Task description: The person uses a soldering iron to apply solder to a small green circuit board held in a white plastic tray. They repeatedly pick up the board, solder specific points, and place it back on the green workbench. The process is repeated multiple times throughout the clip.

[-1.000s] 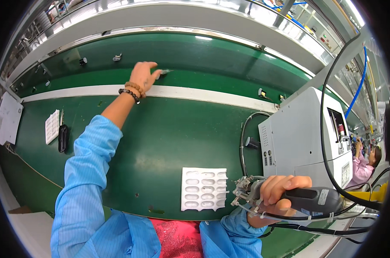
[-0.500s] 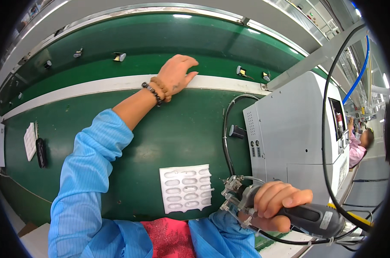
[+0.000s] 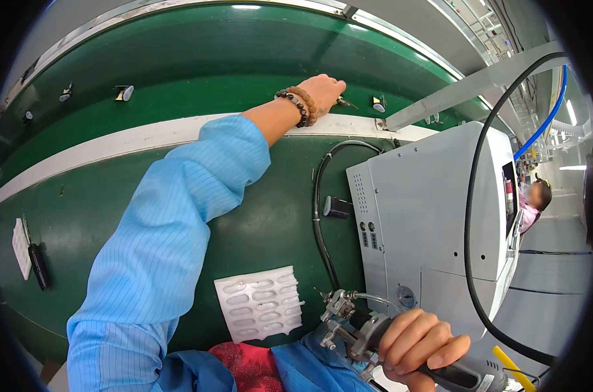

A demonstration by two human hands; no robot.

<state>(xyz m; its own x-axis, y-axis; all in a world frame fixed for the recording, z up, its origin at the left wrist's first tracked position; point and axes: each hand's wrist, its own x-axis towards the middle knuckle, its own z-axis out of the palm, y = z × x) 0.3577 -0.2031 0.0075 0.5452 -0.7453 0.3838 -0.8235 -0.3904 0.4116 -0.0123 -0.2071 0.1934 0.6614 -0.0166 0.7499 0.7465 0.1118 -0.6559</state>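
Note:
My left hand [image 3: 321, 93] is stretched out over the green conveyor belt, its fingers closed around a small dark part [image 3: 344, 102] that pokes out past the fingertips. Beside it on the belt sits a similar small part [image 3: 378, 103] with a pale yellow face. At the lower right my right hand [image 3: 417, 343] wraps around a black and grey hand-held power tool [image 3: 463, 374]. Its metal head [image 3: 341, 307], fitted with thin tubing, points left. A white moulded tray [image 3: 260, 304] with rows of oval hollows lies on the green table just left of that head.
A large grey machine [image 3: 427, 209] stands on the right, with a black hose [image 3: 319, 222] curving beside it. A dark grey cylindrical part [image 3: 337, 208] lies against its side. Another white tray [image 3: 22, 248] and a black case [image 3: 39, 266] are far left. A person in pink [image 3: 530, 206] sits beyond the machine.
My left hand has reached right along the belt and closed on a small part. The view has shifted right, and my right hand still grips the power tool.

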